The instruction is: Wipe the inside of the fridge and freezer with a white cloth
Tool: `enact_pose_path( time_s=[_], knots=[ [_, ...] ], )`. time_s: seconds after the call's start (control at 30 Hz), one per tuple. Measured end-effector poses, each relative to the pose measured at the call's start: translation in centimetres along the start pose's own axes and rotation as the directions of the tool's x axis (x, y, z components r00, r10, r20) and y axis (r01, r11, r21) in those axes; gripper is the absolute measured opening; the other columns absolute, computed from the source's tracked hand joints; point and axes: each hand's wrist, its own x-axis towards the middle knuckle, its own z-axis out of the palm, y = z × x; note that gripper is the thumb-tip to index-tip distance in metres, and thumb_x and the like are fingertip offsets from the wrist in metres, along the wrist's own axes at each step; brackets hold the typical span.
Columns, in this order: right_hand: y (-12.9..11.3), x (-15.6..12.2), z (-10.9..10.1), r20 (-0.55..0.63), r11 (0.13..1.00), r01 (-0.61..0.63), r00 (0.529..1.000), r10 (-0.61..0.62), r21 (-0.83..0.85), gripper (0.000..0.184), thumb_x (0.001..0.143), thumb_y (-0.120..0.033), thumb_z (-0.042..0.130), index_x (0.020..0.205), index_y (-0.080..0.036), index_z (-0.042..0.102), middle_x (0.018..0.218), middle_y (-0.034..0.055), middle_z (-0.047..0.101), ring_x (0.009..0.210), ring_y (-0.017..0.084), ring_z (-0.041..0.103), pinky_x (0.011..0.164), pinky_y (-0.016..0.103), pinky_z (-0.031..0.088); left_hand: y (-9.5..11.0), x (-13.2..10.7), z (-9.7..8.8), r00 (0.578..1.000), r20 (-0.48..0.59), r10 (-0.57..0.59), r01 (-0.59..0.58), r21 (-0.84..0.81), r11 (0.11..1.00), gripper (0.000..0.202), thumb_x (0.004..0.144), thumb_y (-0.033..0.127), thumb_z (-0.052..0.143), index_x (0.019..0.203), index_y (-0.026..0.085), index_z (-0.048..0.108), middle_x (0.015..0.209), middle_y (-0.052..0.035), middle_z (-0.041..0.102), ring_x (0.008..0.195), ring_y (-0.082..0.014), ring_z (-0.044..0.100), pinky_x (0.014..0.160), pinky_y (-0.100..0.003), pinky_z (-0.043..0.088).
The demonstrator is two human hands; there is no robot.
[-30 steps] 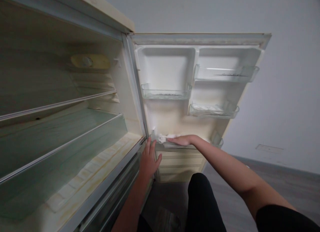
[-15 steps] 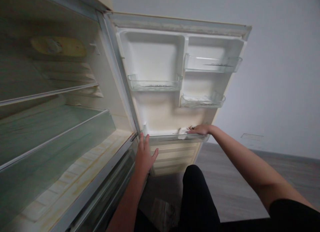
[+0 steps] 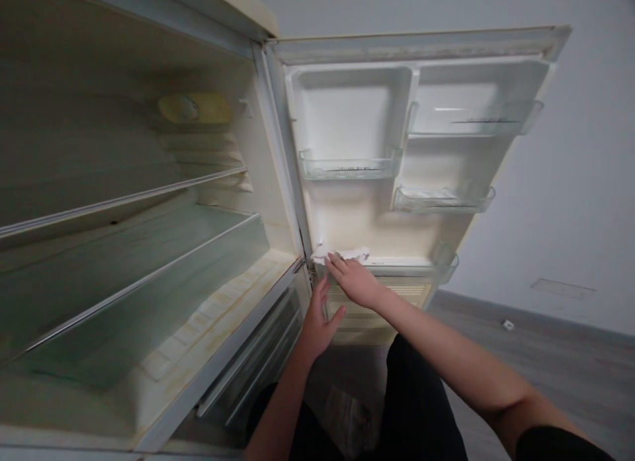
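Note:
An old cream fridge stands open in front of me, its door (image 3: 377, 229) swung out to the right. My right hand (image 3: 353, 279) lies at the left end of the door's lowest shelf (image 3: 411, 268), its fingers pressing a white cloth (image 3: 342, 254) against the shelf by the hinge. My left hand (image 3: 320, 322) is just below it, fingers stretched out, resting against the fridge's front edge near the door hinge.
Glass shelves (image 3: 149, 249) cross the empty, stained fridge interior on the left. Clear bins (image 3: 350, 167) hang on the door, another bin (image 3: 441, 200) lower right. My black-clad knee (image 3: 411, 395) is below. Grey wood floor (image 3: 546, 342) and a plain wall lie to the right.
My right hand slid the cloth from the right end of the lowest door shelf back to its left end near the hinge. The view shifted a little.

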Motion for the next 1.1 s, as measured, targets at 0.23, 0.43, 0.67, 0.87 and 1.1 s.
enact_pose_path(
  time_s=[0.23,0.43,0.67,0.87,1.1],
  knots=[
    [0.6,1.5,4.3,-0.384,0.968,0.102,0.923,-0.006,0.229,0.036,0.099,-0.007,0.043,0.125,-0.014,0.067,0.125,0.0169,0.067,0.117,0.025,0.061,0.101,0.043,0.054,-0.8,-0.7,-1.7,0.960,-0.158,-0.232,0.223,-0.070,0.972,0.032,0.093,0.049,0.061,0.104,0.020,0.068,0.091,-0.0069,0.074,0.086,-0.0219,0.073,0.081,-0.036,0.058],
    [-1.8,-0.4,3.5,-0.513,0.927,0.352,0.824,-0.241,0.129,0.028,0.105,-0.024,0.049,0.130,-0.018,0.061,0.120,0.0126,0.068,0.121,0.025,0.057,0.115,0.052,0.043,-1.9,-0.7,-2.5,0.928,-0.251,-0.274,0.264,-0.074,0.962,0.032,0.090,0.053,0.061,0.090,0.020,0.065,0.081,-0.0035,0.071,0.076,-0.0201,0.068,0.072,-0.033,0.056],
    [-0.8,0.0,2.8,-0.504,0.986,0.040,0.862,0.046,0.159,0.032,0.099,-0.023,0.054,0.129,-0.012,0.059,0.131,0.0206,0.059,0.123,0.031,0.053,0.104,0.047,0.049,-4.3,-1.1,-2.5,0.893,-0.275,-0.357,0.329,-0.145,0.933,0.039,0.086,0.058,0.063,0.094,0.020,0.064,0.082,-0.0034,0.069,0.074,-0.0195,0.066,0.072,-0.034,0.055],
    [-1.1,3.4,0.9,0.082,0.952,-0.305,0.948,0.307,-0.040,0.032,0.094,-0.034,0.068,0.113,-0.009,0.065,0.104,0.0194,0.068,0.097,0.036,0.067,0.084,0.049,0.055,-4.5,-1.3,-2.1,0.893,-0.266,-0.362,0.332,-0.151,0.931,0.040,0.086,0.060,0.062,0.092,0.021,0.064,0.078,-0.0016,0.067,0.072,-0.0182,0.066,0.072,-0.033,0.054],
    [-2.9,5.5,1.3,0.144,0.946,-0.305,0.937,0.318,-0.107,0.038,0.092,-0.031,0.074,0.120,-0.009,0.060,0.109,0.0175,0.070,0.100,0.033,0.070,0.083,0.044,0.056,-4.2,-1.4,-1.8,0.887,-0.330,-0.324,0.268,-0.204,0.942,0.041,0.089,0.052,0.064,0.115,0.022,0.055,0.079,0.0027,0.062,0.070,-0.0153,0.063,0.071,-0.031,0.053]
  ],
)
